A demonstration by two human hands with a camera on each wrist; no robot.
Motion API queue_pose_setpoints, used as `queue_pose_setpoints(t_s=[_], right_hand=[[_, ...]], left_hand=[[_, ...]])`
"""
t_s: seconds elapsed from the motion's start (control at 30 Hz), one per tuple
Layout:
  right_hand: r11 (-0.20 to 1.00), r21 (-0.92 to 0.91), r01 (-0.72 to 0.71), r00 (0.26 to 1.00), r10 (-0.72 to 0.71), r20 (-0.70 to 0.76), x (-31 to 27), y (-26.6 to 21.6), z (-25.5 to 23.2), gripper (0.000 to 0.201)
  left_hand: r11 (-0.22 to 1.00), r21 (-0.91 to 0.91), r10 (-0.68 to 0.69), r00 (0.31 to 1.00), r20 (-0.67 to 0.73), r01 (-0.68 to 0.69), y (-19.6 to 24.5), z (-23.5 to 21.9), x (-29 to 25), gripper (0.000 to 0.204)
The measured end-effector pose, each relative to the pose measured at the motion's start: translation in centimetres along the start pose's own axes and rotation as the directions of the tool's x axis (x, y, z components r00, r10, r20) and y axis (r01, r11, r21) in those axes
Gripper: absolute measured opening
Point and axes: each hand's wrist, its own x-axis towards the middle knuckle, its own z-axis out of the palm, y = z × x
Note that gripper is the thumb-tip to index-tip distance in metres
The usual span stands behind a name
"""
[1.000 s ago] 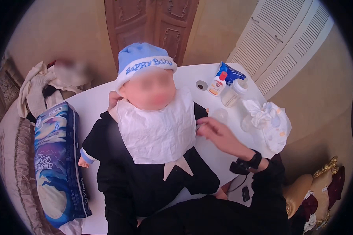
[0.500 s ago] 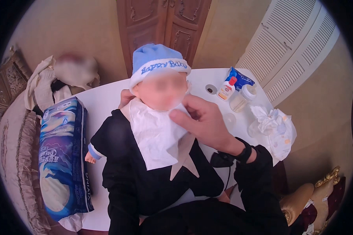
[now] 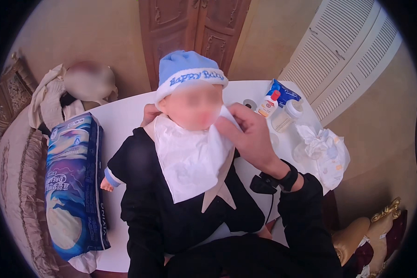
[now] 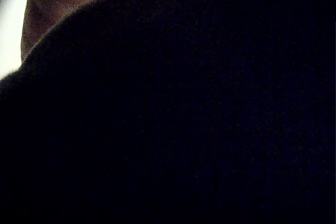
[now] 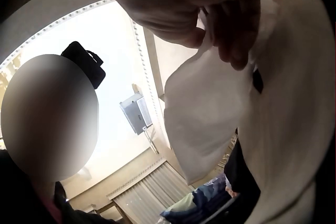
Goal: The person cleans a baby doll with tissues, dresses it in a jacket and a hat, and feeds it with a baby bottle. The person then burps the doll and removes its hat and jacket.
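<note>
A baby doll (image 3: 146,199) in black clothes and a blue-and-white hat (image 3: 183,69) leans back against the wearer's left arm. Over its chest lies a thin white cloth (image 3: 185,162), hanging like a bib. In the head view, my right hand (image 3: 252,134) pinches the cloth's upper right corner between thumb and fingers, beside the doll's mouth. The right wrist view shows cloth (image 5: 207,113) hanging from those fingertips. My left hand (image 3: 149,114) is behind the doll's neck, its fingers mostly hidden. Dark fabric (image 4: 173,119) fills most of the left wrist view.
A blue diaper pack (image 3: 72,185) lies along the left of the white table (image 3: 118,120). At the back right stand a red-capped bottle (image 3: 268,104), a baby bottle (image 3: 288,116) and a blue wipes pack (image 3: 285,90). A crumpled diaper (image 3: 329,153) lies at the right edge.
My right hand has come from the doll's side up to its mouth, bringing the cloth's corner along. The cloth now hangs folded and narrower. My left hand has stayed behind the neck.
</note>
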Motion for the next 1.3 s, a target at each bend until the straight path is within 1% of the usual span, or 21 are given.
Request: queue_pose_setpoints(t_s=[0.13, 0.2, 0.23, 0.3, 0.33, 0.37, 0.4, 0.43, 0.47, 0.5, 0.57, 0.6, 0.67, 0.77, 0.8, 0.9, 0.93, 1.0, 1.1, 1.2, 1.3], right_hand=[[0.993, -0.069, -0.092, 0.994, 0.088, -0.060, -2.8, 2.3, -2.7, 0.019], [0.914, -0.356, -0.196, 0.978, 0.207, -0.006, -4.2, 3.5, -4.1, 0.019], [0.914, -0.355, -0.197, 0.978, 0.209, -0.004, -5.0, 4.2, -4.3, 0.019], [0.899, -0.213, -0.383, 0.917, 0.398, 0.028, -6.2, 5.1, -4.3, 0.022], [0.907, -0.297, -0.299, 0.954, 0.293, -0.064, -6.5, 4.2, -4.2, 0.028], [0.908, -0.296, -0.297, 0.954, 0.292, -0.064, -6.5, 3.7, -4.0, 0.028], [0.866, -0.499, -0.024, 0.992, -0.042, -0.121, -6.5, 3.4, -3.8, 0.032], [0.699, -0.684, 0.209, 0.921, -0.375, -0.102, -6.6, 3.1, -3.5, 0.037], [0.725, -0.616, 0.309, 0.932, -0.360, 0.043, -6.8, 2.6, -3.3, 0.048], [0.728, -0.613, 0.308, 0.932, -0.361, 0.039, -6.8, 2.0, -2.6, 0.048], [0.523, -0.633, 0.571, 0.818, -0.427, 0.386, -6.6, 1.0, -0.4, 0.061], [0.526, -0.629, 0.572, 0.817, -0.433, 0.381, -6.5, 1.6, 0.4, 0.061], [0.552, -0.550, 0.627, 0.750, -0.237, 0.618, -6.4, 3.3, 1.6, 0.072], [0.593, -0.534, 0.603, 0.792, -0.363, 0.491, -6.5, 3.1, 1.7, 0.074], [0.543, -0.564, 0.622, 0.783, -0.434, 0.446, -6.5, 2.9, 1.7, 0.075], [0.536, -0.542, 0.647, 0.747, -0.302, 0.593, -5.8, 3.7, 1.6, 0.076], [0.535, -0.539, 0.650, 0.745, -0.310, 0.590, -5.9, 3.7, 1.7, 0.076], [0.514, -0.548, 0.660, 0.750, -0.493, 0.441, -6.3, 3.8, 1.7, 0.076], [0.492, -0.564, 0.664, 0.746, -0.388, 0.541, -5.6, 3.5, 1.5, 0.075], [0.522, -0.555, 0.648, 0.761, -0.479, 0.438, -5.9, 4.4, 1.8, 0.073], [0.497, -0.572, 0.652, 0.758, -0.448, 0.474, -5.7, 4.3, 1.7, 0.073]], left_hand=[[1.000, -0.002, 0.011, 1.000, -0.002, -0.011, 0.1, -0.1, -0.5, 0.075], [1.000, 0.001, 0.020, 1.000, -0.005, -0.020, 0.0, 0.1, -0.6, 0.075], [1.000, 0.001, 0.021, 1.000, -0.007, -0.021, 0.0, 0.1, -0.8, 0.075], [1.000, 0.002, 0.015, 1.000, -0.010, -0.015, 0.0, 0.3, -0.9, 0.075], [1.000, 0.004, 0.013, 1.000, -0.010, -0.013, 0.0, 0.4, -0.8, 0.075], [1.000, 0.005, 0.013, 1.000, -0.008, -0.013, 0.0, 0.4, -0.8, 0.075], [1.000, 0.008, 0.012, 1.000, -0.007, -0.012, -0.1, 0.5, -0.7, 0.075], [1.000, 0.011, 0.012, 1.000, -0.006, -0.012, -0.1, 0.7, -0.6, 0.075], [1.000, 0.015, 0.010, 1.000, -0.006, -0.010, -0.1, 0.9, -0.6, 0.075], [1.000, 0.019, 0.005, 1.000, -0.007, -0.005, -0.2, 1.1, -0.6, 0.075], [1.000, 0.029, -0.005, 1.000, -0.011, 0.005, -0.2, 1.7, -0.5, 0.075], [0.999, 0.037, -0.008, 1.000, -0.013, 0.009, -0.2, 2.0, -0.6, 0.075], [0.998, 0.058, -0.013, 1.000, -0.019, 0.014, 0.1, 2.7, -0.7, 0.075], [0.996, 0.090, -0.017, 1.000, -0.016, 0.018, 0.7, 3.6, -0.7, 0.075], [0.995, 0.093, -0.018, 1.000, -0.017, 0.019, 0.7, 3.8, -0.7, 0.075], [0.994, 0.107, -0.019, 1.000, -0.019, 0.021, 0.9, 4.4, -0.7, 0.075], [0.993, 0.114, -0.021, 1.000, -0.019, 0.023, 1.1, 4.7, -0.8, 0.075], [0.991, 0.130, -0.019, 1.000, -0.015, 0.021, 1.5, 4.9, -0.7, 0.075], [0.990, 0.137, -0.020, 1.000, -0.016, 0.022, 1.8, 5.1, -0.7, 0.075], [0.989, 0.144, -0.026, 1.000, -0.012, 0.028, 2.1, 5.1, -0.5, 0.075], [0.989, 0.144, -0.022, 1.000, -0.015, 0.024, 2.2, 5.0, -0.7, 0.075]])
